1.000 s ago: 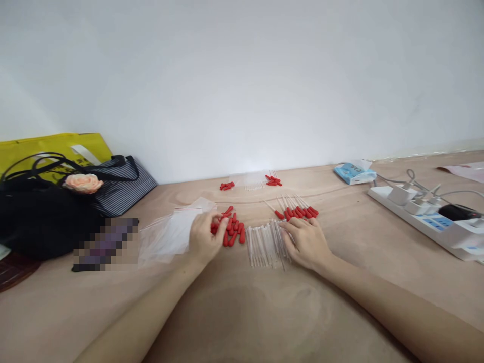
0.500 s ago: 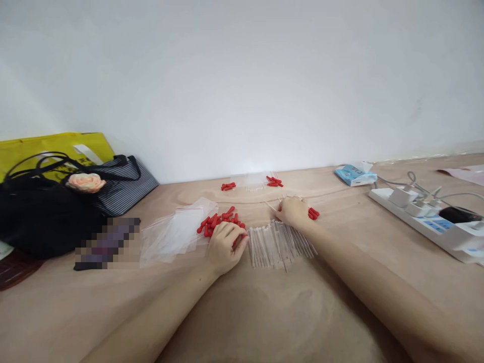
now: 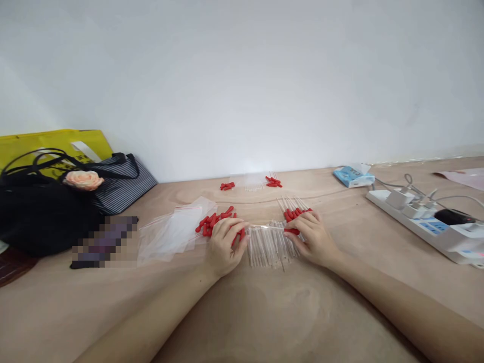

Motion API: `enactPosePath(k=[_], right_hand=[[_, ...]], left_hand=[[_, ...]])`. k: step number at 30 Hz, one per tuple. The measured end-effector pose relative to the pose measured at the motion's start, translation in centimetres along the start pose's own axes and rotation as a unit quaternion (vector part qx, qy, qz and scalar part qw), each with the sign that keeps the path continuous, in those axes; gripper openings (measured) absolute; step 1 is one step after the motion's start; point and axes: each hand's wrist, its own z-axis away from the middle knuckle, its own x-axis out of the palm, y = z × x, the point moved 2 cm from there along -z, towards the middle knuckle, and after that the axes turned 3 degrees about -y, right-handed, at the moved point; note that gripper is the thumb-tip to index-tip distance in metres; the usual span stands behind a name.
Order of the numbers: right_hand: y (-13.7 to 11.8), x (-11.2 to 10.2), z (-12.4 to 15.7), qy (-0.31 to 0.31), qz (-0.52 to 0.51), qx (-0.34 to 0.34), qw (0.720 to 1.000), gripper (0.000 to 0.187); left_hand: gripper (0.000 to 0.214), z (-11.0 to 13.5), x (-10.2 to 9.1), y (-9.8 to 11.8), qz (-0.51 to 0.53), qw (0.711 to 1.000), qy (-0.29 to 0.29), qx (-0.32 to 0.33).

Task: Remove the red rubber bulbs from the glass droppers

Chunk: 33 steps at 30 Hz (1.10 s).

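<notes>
My right hand (image 3: 312, 237) is closed around the red rubber bulb (image 3: 292, 231) of a dropper. Its thin clear tube (image 3: 266, 227) points left, its far end reaching the fingertips of my left hand (image 3: 227, 245). Those left fingers are curled, with a red rubber bulb (image 3: 237, 237) showing between them. Loose red bulbs (image 3: 212, 222) lie in a pile just behind my left hand. Between the hands, a row of clear tubes (image 3: 266, 249) lies side by side. Beyond my right fingers, several droppers (image 3: 293, 214) lie with their tubes pointing away; some are partly hidden by the hand.
Clear zip bags (image 3: 181, 227) lie left of the pile. Near the wall is a bag with tubes (image 3: 254, 181) between two small red groups. A tissue pack (image 3: 353, 176) and power strip (image 3: 419, 222) are right; bags (image 3: 45, 217) and a blurred-out item (image 3: 106, 242) left.
My right hand has come back toward me from the tubes' far ends and now holds a dropper sideways. More red-bulbed droppers show beyond it. My left hand has barely moved.
</notes>
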Motion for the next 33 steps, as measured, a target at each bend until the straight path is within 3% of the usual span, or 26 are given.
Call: enactPosePath(k=[9, 21, 33], right_hand=[[-2.7, 1.1, 0.0, 0.051, 0.015, -0.088, 0.995, 0.009], [-3.1, 1.4, 0.5, 0.111, 0.070, -0.077, 0.988, 0.009], [-3.2, 1.7, 0.7, 0.097, 0.047, -0.090, 0.990, 0.008]], left_hand=[[0.016, -0.2, 1.1, 2.1, -0.033, 0.989, -0.033, 0.138], [0.012, -0.1, 1.7, 2.1, -0.057, 0.989, -0.027, 0.137], [0.015, 0.0, 1.9, 2.4, -0.085, 0.981, -0.063, 0.160]])
